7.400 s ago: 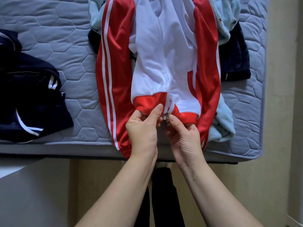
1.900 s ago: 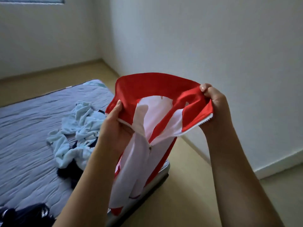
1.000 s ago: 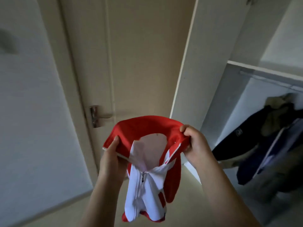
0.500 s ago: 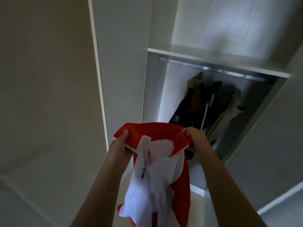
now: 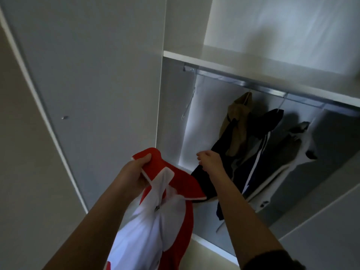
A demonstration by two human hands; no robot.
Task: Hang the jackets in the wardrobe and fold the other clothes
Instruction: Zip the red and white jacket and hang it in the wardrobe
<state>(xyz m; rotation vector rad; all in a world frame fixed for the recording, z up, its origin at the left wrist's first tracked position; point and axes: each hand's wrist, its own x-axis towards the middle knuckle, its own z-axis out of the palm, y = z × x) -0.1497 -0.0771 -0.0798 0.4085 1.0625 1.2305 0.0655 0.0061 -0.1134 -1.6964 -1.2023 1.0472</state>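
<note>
My left hand grips the red collar of the red and white zip jacket, which hangs down from it in front of the open wardrobe. My right hand is off the jacket and raised inside the wardrobe opening, fingers loosely curled with nothing seen in them, just in front of a dark sleeve. A metal rail runs under the shelf. An empty wire hanger hangs at the rail's left end, above and left of my right hand.
Three jackets hang on the rail to the right: an olive one, a dark navy one with a white stripe and a grey-and-white one. The wardrobe door stands open at left. A white shelf spans the top.
I turned from the bed to the wardrobe with the jacket. In the last half second my right hand let go of the collar and moved into the wardrobe; my left hand alone holds the jacket.
</note>
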